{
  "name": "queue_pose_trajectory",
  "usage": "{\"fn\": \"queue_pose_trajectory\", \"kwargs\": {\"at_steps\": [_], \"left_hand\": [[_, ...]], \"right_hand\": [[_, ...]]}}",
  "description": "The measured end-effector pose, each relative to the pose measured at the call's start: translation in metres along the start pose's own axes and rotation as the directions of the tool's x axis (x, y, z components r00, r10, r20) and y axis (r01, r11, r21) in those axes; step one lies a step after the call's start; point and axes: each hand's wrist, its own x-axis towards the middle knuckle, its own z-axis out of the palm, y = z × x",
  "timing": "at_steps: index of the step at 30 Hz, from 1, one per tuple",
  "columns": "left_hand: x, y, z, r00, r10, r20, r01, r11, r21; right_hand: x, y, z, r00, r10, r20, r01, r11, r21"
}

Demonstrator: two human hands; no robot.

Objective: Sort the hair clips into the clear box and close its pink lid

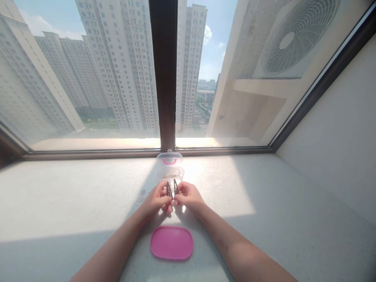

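In the middle of the head view, my left hand (157, 199) is closed on a dark snap hair clip (169, 190), held upright between thumb and fingers. My right hand (188, 195) pinches a second dark hair clip (176, 187) beside it, a small gap between the two. Just beyond my fingers stands a clear plastic box (181, 172); thin brownish pieces (169, 176) lie inside, too small to name. Behind it is a clear part with a pink handle (169, 161). Closer to me, a pink oval lid (172, 243) lies flat between my forearms.
Several small rings or bands (142, 194) lie left of my left hand on the white sill (73, 196). The dark window frame (167, 78) rises behind the box, with a white wall (337, 145) at right. Outside are tall buildings and an air-conditioner fan (296, 37).
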Motion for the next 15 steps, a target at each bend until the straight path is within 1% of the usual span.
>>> {"fn": "queue_pose_trajectory", "kwargs": {"at_steps": [5,11,15], "left_hand": [[0.0003,0.0002,-0.0003,1.000,-0.003,0.008,0.003,1.000,0.008],[0.0014,-0.0042,-0.0028,0.997,0.012,0.072,-0.013,1.000,0.016],[0.0027,-0.0056,-0.0036,0.996,0.001,0.087,0.001,1.000,-0.015]], "right_hand": [[-0.0024,-0.0026,0.0011,1.000,0.002,0.004,-0.002,1.000,-0.002],[-0.0037,-0.0068,0.0015,0.997,0.008,0.079,-0.009,1.000,0.011],[-0.0032,-0.0074,0.0012,0.996,0.016,0.086,-0.019,0.999,0.039]]}}
